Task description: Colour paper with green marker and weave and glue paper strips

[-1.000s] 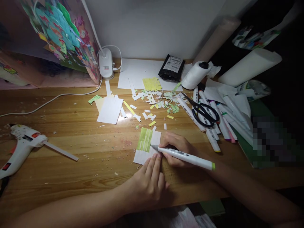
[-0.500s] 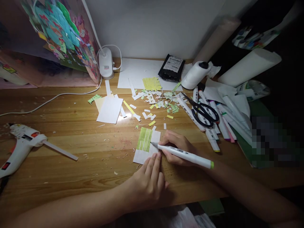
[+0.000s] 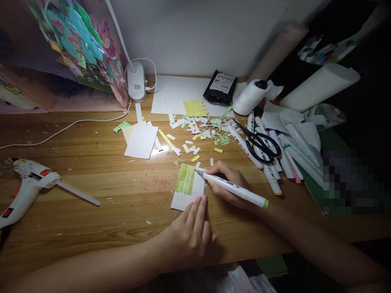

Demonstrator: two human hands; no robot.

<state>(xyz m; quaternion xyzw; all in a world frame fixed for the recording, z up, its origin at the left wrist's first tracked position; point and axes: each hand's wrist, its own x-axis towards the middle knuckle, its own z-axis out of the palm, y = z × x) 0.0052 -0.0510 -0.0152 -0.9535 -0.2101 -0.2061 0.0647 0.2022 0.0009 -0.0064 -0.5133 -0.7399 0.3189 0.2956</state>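
A small white card (image 3: 183,200) lies on the wooden table, its upper left part coloured green in streaks. My left hand (image 3: 192,228) rests on the card's lower edge, fingers stretched out and pressing it down. In my right hand (image 3: 229,183) is a white marker (image 3: 236,189) with a green end, gripped like a pen. Its grey tip meets the card near the right border of the green patch. Beyond the card are paper scraps (image 3: 195,126) in white, green and yellow, and another white card (image 3: 142,141).
A glue gun (image 3: 33,183) lies at the left. Black-handled scissors (image 3: 262,146) rest on several markers (image 3: 285,160) at the right. At the back are a white power strip (image 3: 136,83), a black packet (image 3: 221,87) and a white bottle (image 3: 252,97). A decorated box (image 3: 119,87) stands back left.
My right hand has moved the marker tip up along the green patch's right side, away from me. My left hand stays on the card.
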